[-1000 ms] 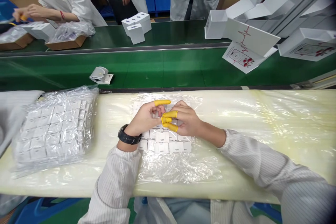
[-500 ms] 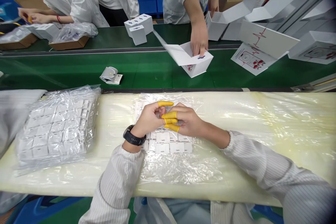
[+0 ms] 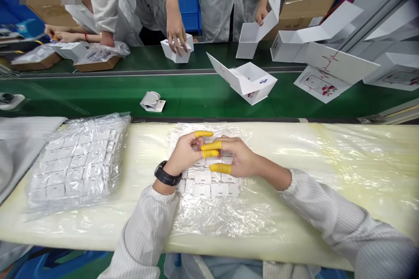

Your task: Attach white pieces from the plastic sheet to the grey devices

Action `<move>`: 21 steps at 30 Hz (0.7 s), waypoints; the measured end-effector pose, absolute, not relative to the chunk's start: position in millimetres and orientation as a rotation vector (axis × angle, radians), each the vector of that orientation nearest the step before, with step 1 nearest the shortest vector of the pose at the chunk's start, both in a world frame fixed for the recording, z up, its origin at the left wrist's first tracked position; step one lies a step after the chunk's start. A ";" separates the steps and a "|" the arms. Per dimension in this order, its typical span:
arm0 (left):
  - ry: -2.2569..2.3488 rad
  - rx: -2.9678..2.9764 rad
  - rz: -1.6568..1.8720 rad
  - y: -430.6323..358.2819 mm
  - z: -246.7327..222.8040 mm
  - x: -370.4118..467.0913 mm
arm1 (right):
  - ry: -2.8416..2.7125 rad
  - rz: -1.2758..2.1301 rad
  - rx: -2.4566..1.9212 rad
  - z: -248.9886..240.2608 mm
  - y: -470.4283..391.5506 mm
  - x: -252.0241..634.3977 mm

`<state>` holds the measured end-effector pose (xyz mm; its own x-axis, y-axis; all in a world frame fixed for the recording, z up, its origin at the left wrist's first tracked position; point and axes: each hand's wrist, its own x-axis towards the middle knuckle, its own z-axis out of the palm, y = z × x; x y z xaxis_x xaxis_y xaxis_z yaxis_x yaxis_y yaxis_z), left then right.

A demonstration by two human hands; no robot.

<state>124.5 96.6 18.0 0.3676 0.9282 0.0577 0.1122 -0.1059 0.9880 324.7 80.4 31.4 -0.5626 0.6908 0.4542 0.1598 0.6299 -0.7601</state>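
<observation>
My left hand, with a dark watch at the wrist, is above a bag of small white boxes. Yellow finger cots cover its forefinger and thumb, which are stretched apart; the other fingers curl in. From the right, my right hand reaches in, its yellow-covered forefinger beside my left thumb and its yellow-covered thumb spread below. No object shows in either hand. Beneath both, the white boxes lie in rows on clear plastic film, partly hidden by my hands.
A second clear bag of white boxes lies left on the film-covered table. Beyond runs a green conveyor carrying a grey folded item and an open white box. Co-workers' hands handle boxes across it.
My right thumb has moved down, away from my left thumb. Across the conveyor, a co-worker's hand has left the open box, and another hand now grips the small white boxes. The view has shifted slightly.
</observation>
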 end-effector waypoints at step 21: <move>1.130 1.892 1.122 85.2 23.2 135.2 | -1.808 1.006 -0.752 18.8 69.5 305.2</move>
<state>135.2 85.2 23.2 0.2597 0.9054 0.3359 0.3428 -0.4116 0.8444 305.2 69.5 18.8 -0.4039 0.8151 0.4153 0.0771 0.4827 -0.8724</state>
